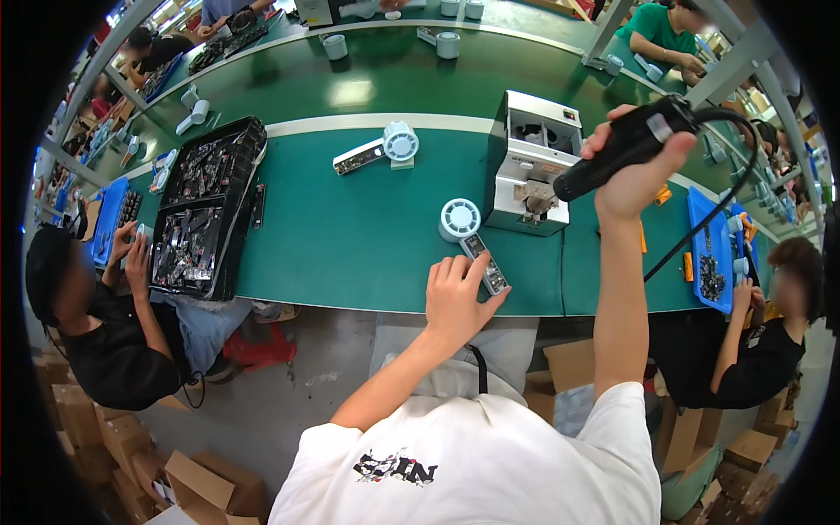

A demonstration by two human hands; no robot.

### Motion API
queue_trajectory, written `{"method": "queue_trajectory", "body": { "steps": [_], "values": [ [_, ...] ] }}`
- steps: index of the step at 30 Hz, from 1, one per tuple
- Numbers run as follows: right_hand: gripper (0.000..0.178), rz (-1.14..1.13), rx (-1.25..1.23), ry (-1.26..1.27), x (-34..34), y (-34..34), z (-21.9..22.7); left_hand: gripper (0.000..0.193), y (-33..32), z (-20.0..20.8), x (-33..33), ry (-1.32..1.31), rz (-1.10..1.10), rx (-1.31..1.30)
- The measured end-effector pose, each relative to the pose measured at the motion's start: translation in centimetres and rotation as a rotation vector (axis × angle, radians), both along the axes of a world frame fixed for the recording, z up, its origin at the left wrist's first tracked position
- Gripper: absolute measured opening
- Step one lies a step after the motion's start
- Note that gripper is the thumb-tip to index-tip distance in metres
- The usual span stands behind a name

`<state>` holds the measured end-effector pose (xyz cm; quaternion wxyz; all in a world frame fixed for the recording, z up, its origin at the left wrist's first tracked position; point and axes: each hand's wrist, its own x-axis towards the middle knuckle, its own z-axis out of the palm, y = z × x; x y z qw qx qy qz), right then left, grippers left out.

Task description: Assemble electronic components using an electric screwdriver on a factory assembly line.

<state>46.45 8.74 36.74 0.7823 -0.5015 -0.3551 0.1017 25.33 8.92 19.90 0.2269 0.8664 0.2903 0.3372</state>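
A light blue handheld fan lies on the green work surface in front of me, its handle uncovered and the parts inside showing. My left hand grips that handle, the thumb on one side and the fingers on the other. In my right hand is a black electric screwdriver, held almost level and pointing left. Its front end meets the metal outlet of a white screw feeder; the bit itself is hard to make out. Farther back lies a second handheld fan, its handle opened too.
At left stands a black tray full of small dark parts, with a seated person beside it. A blue tray and another person are at right. The screwdriver's cord hangs across the right side. Beyond runs a green conveyor carrying fans.
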Motion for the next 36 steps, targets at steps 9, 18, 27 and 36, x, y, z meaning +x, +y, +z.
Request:
{"method": "queue_trajectory", "body": {
  "steps": [9,18,27,36],
  "values": [
    [0.09,0.109,0.008,0.038,-1.7,-0.2,-1.4,0.057,1.1,0.7,-1.3,-0.085,-0.162,-0.123],
    [0.104,0.269,0.046,0.171,-7.8,-6.8,-3.7,0.06,1.0,-0.7,-1.5,-0.05,-0.193,-0.042],
    [0.11,0.263,0.065,0.185,-8.7,-7.6,-6.1,0.062,0.9,-0.6,-1.6,-0.024,-0.187,-0.04],
    [0.11,0.235,0.033,0.146,-9.2,-7.3,-5.8,0.063,0.8,-0.8,-1.6,-0.026,-0.185,-0.043]
  ]
}}
